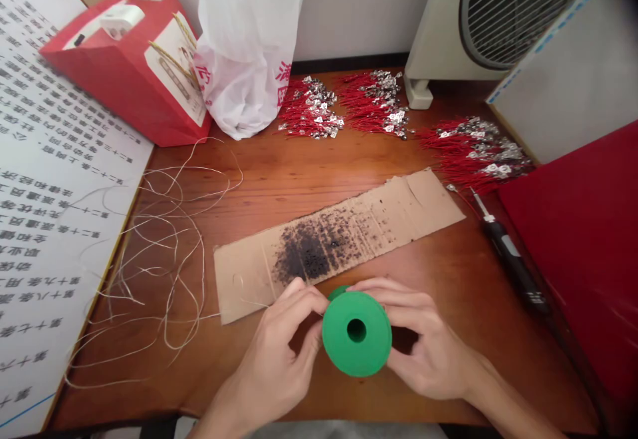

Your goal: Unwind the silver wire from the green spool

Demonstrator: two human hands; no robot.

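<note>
A green plastic spool [356, 333] with a round hole in its flange faces me, held over the near edge of the wooden table [309, 180]. My left hand [279, 352] pinches it from the left, fingers curled at its rim. My right hand [428, 346] wraps it from the right, fingers over the top. A thin pale wire [164, 260] lies in loose loops on the table to the left, one strand leading toward my left hand. Just beyond the spool lies a cardboard strip [343, 233] with a black scorched patch.
Three bundles of red wires with metal terminals [379, 103] lie at the back. A black screwdriver-like tool [511, 253] lies right, beside a red sheet [583, 240]. A red paper bag [129, 67], white plastic bag [244, 47], printed board [44, 200] and fan [498, 14] surround the table.
</note>
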